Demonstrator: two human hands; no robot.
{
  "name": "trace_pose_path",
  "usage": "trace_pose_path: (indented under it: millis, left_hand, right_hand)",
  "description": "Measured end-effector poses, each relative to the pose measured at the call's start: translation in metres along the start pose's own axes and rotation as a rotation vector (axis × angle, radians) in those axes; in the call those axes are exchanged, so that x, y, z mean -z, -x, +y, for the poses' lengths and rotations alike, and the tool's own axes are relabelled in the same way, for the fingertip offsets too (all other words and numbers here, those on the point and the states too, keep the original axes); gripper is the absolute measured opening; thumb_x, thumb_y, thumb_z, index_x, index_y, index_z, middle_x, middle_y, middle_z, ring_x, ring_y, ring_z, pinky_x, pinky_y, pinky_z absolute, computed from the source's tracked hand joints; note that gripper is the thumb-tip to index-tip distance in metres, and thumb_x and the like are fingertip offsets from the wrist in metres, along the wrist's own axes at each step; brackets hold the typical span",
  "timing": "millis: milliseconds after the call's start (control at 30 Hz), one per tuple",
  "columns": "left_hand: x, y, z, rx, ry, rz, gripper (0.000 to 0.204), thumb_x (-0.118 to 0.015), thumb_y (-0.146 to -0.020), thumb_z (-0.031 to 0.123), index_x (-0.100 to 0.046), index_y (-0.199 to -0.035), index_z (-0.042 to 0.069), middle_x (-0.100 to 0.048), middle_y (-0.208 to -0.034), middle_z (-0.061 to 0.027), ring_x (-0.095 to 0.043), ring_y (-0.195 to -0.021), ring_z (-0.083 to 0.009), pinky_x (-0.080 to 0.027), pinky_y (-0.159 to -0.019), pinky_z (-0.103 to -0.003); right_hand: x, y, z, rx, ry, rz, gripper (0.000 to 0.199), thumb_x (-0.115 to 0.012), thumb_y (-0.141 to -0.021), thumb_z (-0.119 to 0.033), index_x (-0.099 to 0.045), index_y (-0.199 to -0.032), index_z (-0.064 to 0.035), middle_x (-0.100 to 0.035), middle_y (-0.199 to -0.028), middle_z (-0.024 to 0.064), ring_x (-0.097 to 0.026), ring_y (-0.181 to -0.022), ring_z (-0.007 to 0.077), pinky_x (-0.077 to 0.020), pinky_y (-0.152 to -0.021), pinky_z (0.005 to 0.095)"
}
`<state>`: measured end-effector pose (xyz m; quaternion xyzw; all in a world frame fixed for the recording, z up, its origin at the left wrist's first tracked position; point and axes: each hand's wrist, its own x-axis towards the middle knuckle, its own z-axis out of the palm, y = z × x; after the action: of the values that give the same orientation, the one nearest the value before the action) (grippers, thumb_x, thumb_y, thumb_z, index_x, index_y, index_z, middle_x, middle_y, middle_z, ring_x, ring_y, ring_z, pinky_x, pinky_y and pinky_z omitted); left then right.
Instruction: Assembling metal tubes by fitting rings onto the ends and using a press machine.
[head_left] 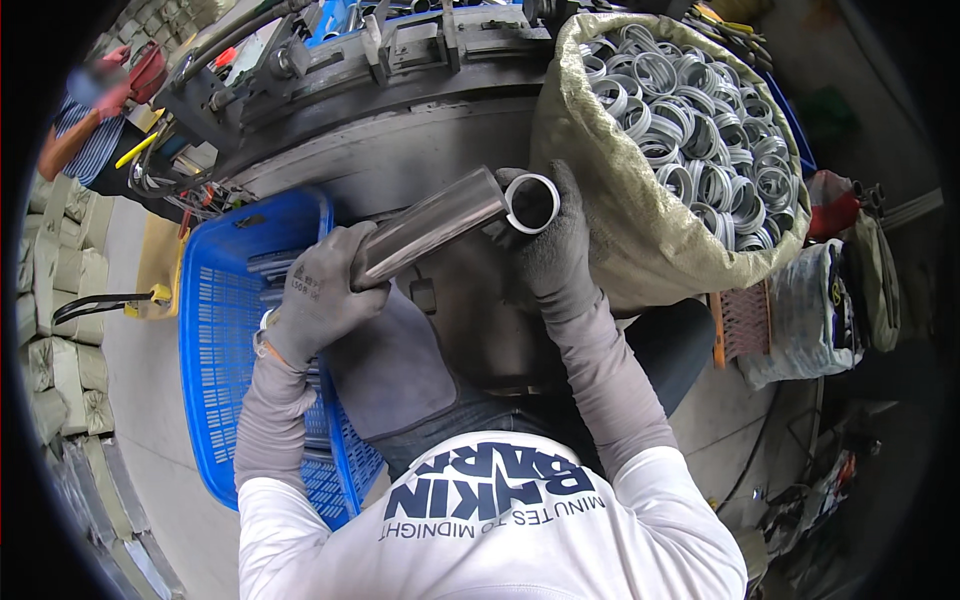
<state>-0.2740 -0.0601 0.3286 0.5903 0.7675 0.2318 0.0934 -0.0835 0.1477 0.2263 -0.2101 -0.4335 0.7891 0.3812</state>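
Observation:
My left hand [325, 290], in a grey glove, is wrapped round the lower end of a shiny metal tube [440, 228]. The tube slants up to the right over my lap. At its upper end, a pale metal ring [512, 218] sits in the fingers of my gloved right hand [560, 245]. The ring's opening faces up, and its near edge meets or nearly meets the tube's rim; I cannot tell whether they are joined. Just beyond my right hand stands a woven sack [575, 170] full of similar threaded-looking rings [690, 125].
A blue plastic basket [188, 340] with metal tubes [272, 265] stands at my left. Ahead runs a dark machine bench [400, 110]. Another person [90, 140] is at the far left. Stacked wrapped bundles [60, 370] line the left side; bags [800, 310] stand at the right.

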Motion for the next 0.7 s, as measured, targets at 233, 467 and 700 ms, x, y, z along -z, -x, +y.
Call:
trace_pose_path:
  millis: [233, 467, 700]
  left_hand:
    - [0.005, 0.001, 0.011, 0.001, 0.059, 0.043, 0.064, -0.076, -0.074, 0.011, -0.064, -0.137, 0.004, -0.07, -0.111, -0.0182, -0.072, -0.102, -0.035, -0.055, -0.091, -0.04]
    - [0.004, -0.003, 0.015, 0.055, 0.08, 0.03, 0.067, -0.077, -0.073, 0.011, -0.064, -0.138, 0.003, -0.069, -0.112, -0.0175, -0.071, -0.101, -0.0329, -0.054, -0.091, -0.038]
    - [-0.004, -0.005, 0.014, 0.029, 0.027, 0.021, 0.064, -0.076, -0.075, 0.012, -0.065, -0.137, 0.004, -0.07, -0.112, -0.0179, -0.072, -0.101, -0.0337, -0.055, -0.091, -0.04]
  right_hand:
    - [0.013, -0.008, -0.003, -0.131, -0.609, -0.244, 0.053, -0.047, -0.112, -0.04, -0.056, -0.141, 0.003, -0.072, -0.121, 0.0184, -0.071, -0.1, 0.0277, -0.0588, -0.085, 0.0418]
    - [0.022, -0.009, -0.002, -0.328, -0.972, -0.341, 0.062, -0.037, -0.113, -0.047, -0.055, -0.143, 0.0041, -0.073, -0.121, 0.023, -0.069, -0.091, 0.0305, -0.0541, -0.076, 0.043]
    - [0.014, -0.003, -0.013, -0.225, -0.687, -0.281, 0.054, -0.037, -0.116, -0.04, -0.061, -0.138, 0.0022, -0.073, -0.12, 0.0199, -0.068, -0.098, 0.0248, -0.0557, -0.083, 0.0397]
